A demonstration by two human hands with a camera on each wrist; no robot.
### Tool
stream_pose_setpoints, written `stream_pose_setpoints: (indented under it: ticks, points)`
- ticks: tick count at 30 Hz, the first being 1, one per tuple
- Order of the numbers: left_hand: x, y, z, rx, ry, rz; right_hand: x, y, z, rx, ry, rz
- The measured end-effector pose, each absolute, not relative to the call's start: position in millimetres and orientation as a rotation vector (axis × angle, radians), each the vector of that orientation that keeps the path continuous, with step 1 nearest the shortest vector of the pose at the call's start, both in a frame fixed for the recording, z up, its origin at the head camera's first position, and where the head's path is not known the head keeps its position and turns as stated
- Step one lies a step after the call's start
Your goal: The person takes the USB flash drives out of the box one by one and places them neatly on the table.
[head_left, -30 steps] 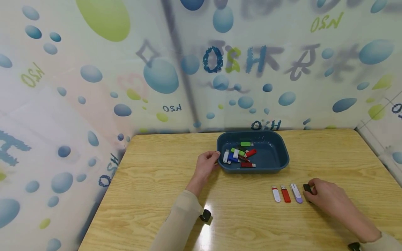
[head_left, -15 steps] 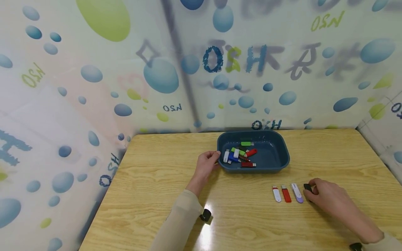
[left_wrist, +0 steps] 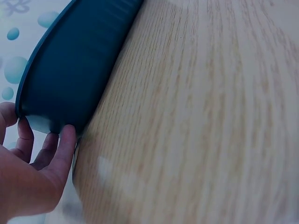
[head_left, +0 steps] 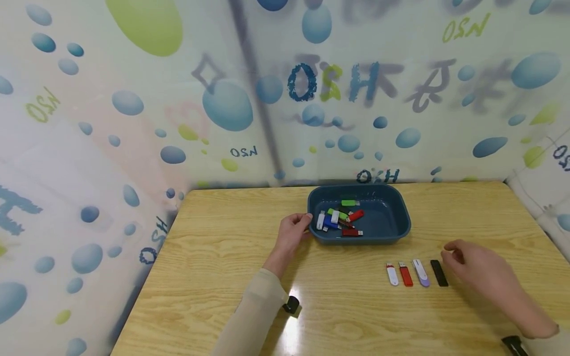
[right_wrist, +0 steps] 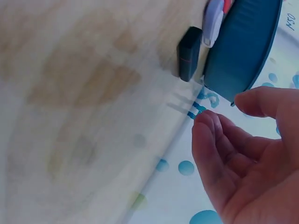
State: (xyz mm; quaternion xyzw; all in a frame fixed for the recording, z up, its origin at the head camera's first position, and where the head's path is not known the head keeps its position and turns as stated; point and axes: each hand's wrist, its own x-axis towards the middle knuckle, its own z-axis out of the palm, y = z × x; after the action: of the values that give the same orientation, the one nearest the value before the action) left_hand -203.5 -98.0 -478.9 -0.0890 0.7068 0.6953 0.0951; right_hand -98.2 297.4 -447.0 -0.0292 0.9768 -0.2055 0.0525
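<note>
Lying newly outside right grip [head_left: 483, 269]: black stick [head_left: 439, 273]

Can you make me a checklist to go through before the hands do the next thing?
1. Left hand holding the tray: ok, it grips the left end.
2. Right hand free: ok, it holds nothing.
3. Black stick lying on the table, apart from the right hand: ok.
4. Row sticks not touching: ok, there are gaps between the white-and-red stick, red stick, white-and-purple stick and black stick.
5. Right hand over the tray: not ok, it's beside the row.
6. Every stick in the pile countable: cannot tell, some overlap.
</note>
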Motion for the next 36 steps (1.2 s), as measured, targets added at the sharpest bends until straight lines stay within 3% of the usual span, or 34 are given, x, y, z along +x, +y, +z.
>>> stream_pose_setpoints:
  ticks: [17, 25, 36]
  points:
    - [-204, -101, -480, -0.241, 2.084, 2.072, -145, 255, -422, -0.58, 3.155, -0.644]
    - [-204, -99, -481, -0.253, 2.059, 2.088, -176, 221, -426, -0.911, 3.131, -0.591]
    - [-203, -99, -479, -0.251, 2.067, 2.071, -212, 188, -439, -1.06, 3.049, -0.504]
